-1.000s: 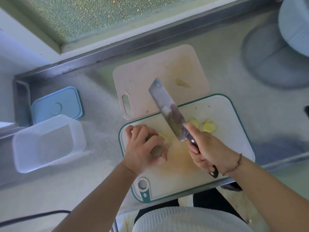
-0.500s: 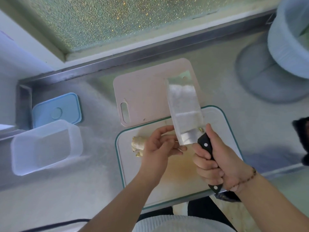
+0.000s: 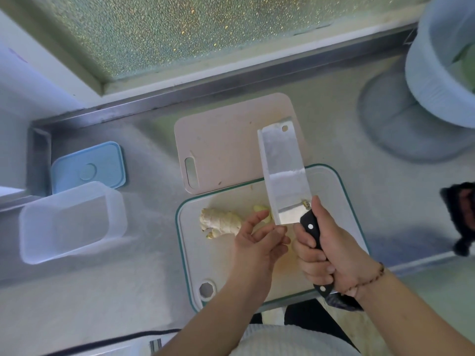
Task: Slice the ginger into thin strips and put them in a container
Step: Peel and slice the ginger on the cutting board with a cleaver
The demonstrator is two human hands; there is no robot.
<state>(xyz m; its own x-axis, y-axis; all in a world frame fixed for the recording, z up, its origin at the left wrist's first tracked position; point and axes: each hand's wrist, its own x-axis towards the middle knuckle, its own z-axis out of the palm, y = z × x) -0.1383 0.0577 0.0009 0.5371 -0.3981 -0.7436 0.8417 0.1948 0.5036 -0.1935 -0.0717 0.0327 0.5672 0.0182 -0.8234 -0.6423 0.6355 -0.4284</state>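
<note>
A knobbly piece of ginger (image 3: 220,222) lies on the white, green-rimmed cutting board (image 3: 203,255). A few yellow ginger slices (image 3: 261,209) sit just right of it, partly hidden by my fingers. My right hand (image 3: 325,250) grips the black handle of a cleaver (image 3: 281,173), whose broad flat blade is raised and turned face-up over the board. My left hand (image 3: 259,240) hovers beside the blade's lower corner with relaxed fingers, one fingertip at the blade edge, holding nothing. An empty clear plastic container (image 3: 72,222) stands at the left.
A blue lid (image 3: 88,168) lies behind the container. A pink cutting board (image 3: 226,145) rests behind the white one. A pale blue tub (image 3: 442,73) stands at the far right. A black cable (image 3: 115,341) runs along the counter's near edge. The board overhangs the counter front.
My left hand let go of the ginger and moved right toward the cleaver. My right hand lifted the cleaver off the board and turned its flat side upward.
</note>
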